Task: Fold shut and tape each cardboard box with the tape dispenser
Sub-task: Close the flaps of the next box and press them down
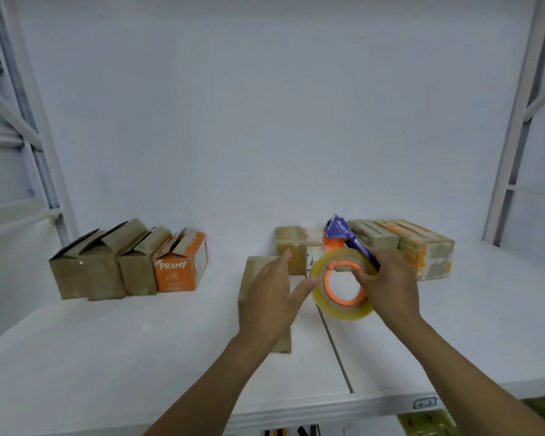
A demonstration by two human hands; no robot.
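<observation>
Four open boxes (126,262) stand in a row at the left of the surface (107,357). At its middle, the left hand (269,297), fingers straight and spread, is over a brown box (251,272). The right hand (387,284) grips the tape dispenser (340,305) just beside it, in front of other boxes (422,247).

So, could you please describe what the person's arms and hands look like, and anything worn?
The left hand and right hand are bare: no gloves, rings or watch show. Both forearms are bare too, with no sleeve in view.
</observation>
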